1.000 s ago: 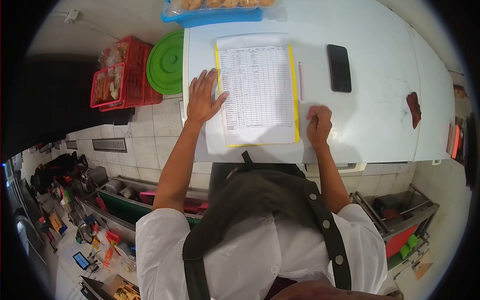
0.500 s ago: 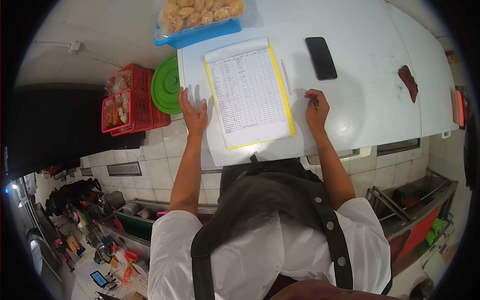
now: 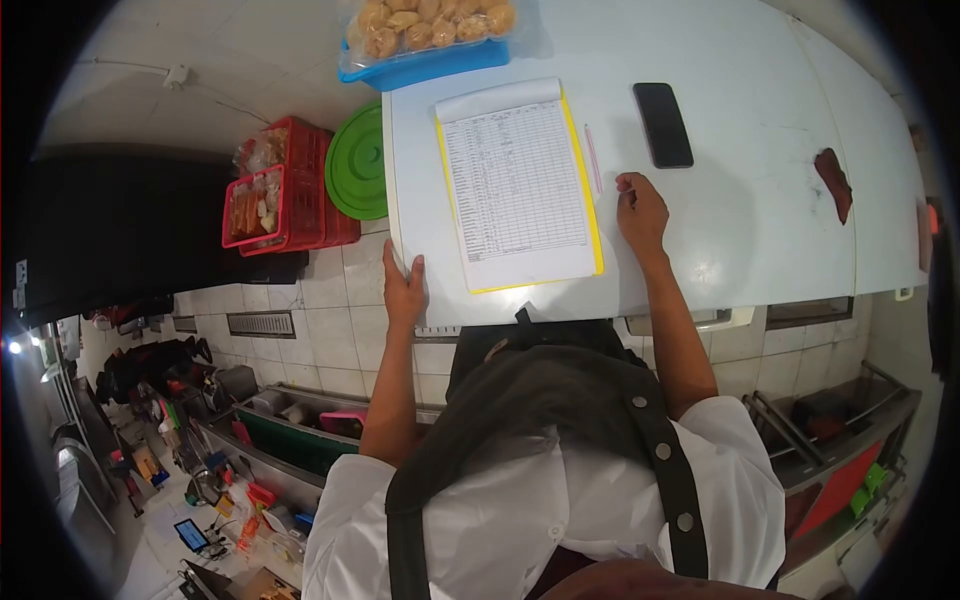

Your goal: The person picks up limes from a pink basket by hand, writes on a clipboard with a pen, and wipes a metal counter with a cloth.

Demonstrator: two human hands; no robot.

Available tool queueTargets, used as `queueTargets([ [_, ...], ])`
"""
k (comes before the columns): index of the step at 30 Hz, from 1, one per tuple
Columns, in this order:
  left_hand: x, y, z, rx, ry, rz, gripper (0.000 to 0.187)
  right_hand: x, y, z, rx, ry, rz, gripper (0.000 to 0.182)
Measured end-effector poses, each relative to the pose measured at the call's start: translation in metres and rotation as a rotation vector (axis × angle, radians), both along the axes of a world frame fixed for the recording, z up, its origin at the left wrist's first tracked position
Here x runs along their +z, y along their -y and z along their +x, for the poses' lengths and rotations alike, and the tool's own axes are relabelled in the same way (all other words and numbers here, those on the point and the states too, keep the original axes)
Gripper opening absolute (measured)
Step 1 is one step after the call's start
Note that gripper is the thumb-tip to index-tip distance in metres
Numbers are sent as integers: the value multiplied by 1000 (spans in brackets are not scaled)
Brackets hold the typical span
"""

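Observation:
A printed sheet with a table of rows (image 3: 520, 190) lies on a yellow-edged board on the white table (image 3: 740, 250). My left hand (image 3: 404, 290) rests at the table's left edge, fingers apart, holding nothing. To the right of the sheet, my right hand (image 3: 643, 212) is over the table with its fingers curled; whether anything is inside them is hidden. A thin pink-and-white pen (image 3: 593, 158) lies between the sheet and that hand. Above it is a black phone (image 3: 663, 125), lying flat.
Bagged round bread (image 3: 430, 28) sits on a blue container (image 3: 440, 66) at the far left corner. A green lid (image 3: 357, 165) and red baskets (image 3: 305, 190) stand left of the table. A dark red object (image 3: 833, 185) lies at the right.
My left hand has moved down along the table's left edge, away from the sheet. My right hand has shifted slightly and its fingers remain curled. The whole view has moved a little.

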State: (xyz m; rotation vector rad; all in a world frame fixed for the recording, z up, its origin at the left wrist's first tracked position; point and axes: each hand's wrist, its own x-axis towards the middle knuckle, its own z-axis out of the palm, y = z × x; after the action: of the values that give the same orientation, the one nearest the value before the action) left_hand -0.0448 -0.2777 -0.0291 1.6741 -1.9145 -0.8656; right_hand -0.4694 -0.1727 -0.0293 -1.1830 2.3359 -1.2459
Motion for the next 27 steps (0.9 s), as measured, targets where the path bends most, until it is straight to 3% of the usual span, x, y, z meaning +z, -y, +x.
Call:
queueTargets([
  [8,-1,1,11,89,11,235,62,-2,8,-2,-3,-140,-17,17],
  [11,-5,1,11,97,-5,198,56,3,6,-3,0,8,50,17],
  [14,-9,3,10,99,-48,171,54,-8,13,-14,-107,145,-75,19],
  [20,-3,0,6,125,-42,178,54,-5,53,4,-39,-424,28,28],
  [24,-12,2,13,110,-63,175,55,-9,67,1,-21,-419,57,30],
  [27,-13,2,12,135,-60,194,56,-11,64,-4,-31,-270,-64,29],
])
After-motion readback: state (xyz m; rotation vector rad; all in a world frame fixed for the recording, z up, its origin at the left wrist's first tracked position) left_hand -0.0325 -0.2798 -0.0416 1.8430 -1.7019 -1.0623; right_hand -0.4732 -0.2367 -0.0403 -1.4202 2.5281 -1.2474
